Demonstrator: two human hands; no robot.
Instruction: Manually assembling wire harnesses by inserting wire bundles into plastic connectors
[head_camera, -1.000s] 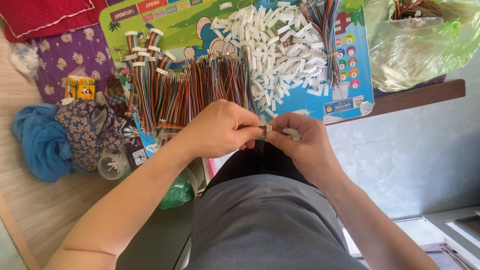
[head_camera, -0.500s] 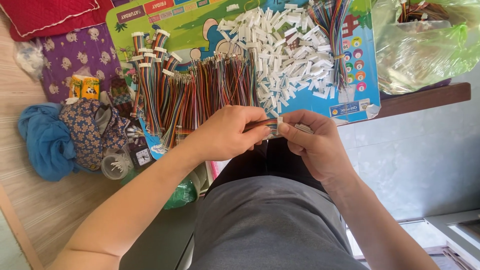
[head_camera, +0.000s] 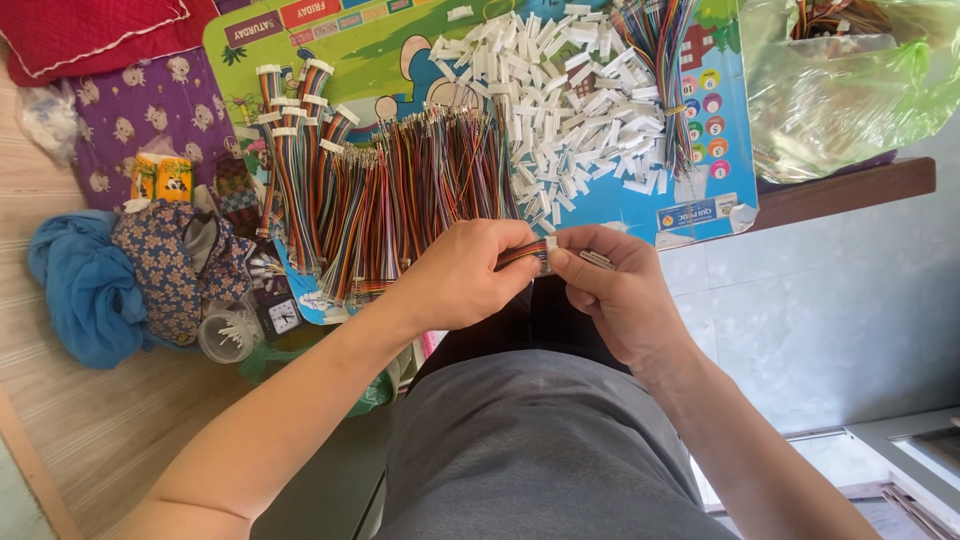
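Nearest: grey-clad lap at bottom centre, 2 bare forearms rising from it. 2 hands meeting mid-frame. Left hand (head_camera: 465, 272) curled tight, fingers closed round 1 small wire bundle (head_camera: 522, 254), multicolour strands poking out just past thumb and forefinger. Right hand (head_camera: 612, 290) opposite, thumb and forefinger pinched on 1 small white connector (head_camera: 549, 243) at the bundle's tip; a 2nd pale piece (head_camera: 597, 260) lying across the right fingers, kind unclear. Bundle end and connector touching, sitting right between the two sets of fingertips, above the lap, just off the near edge of the board.

Left side, on wood floor: 1 blue cloth (head_camera: 85, 285), 1 floral fabric bag (head_camera: 170, 270) beside it, 1 clear round tub (head_camera: 228, 335) w/ small white bits, 1 small black clock (head_camera: 280, 316), 1 green plastic bag (head_camera: 370, 392) partly under the left forearm.

Further out: 1 colourful picture board (head_camera: 400, 40) serving as work surface. On it, a wide fan of multicolour wires (head_camera: 400, 200), too many to count, some at left already w/ white plugs; 1 big heap of loose white connectors (head_camera: 560, 100), uncountable; 1 more tied wire bunch (head_camera: 660, 60) at right. Hands overlapping the near ends of the wire fan.

Far: 1 purple patterned cloth (head_camera: 150, 110), 1 red quilted cushion (head_camera: 80, 25) top left, 1 clear green bag (head_camera: 850, 90) top right w/ more wires inside.
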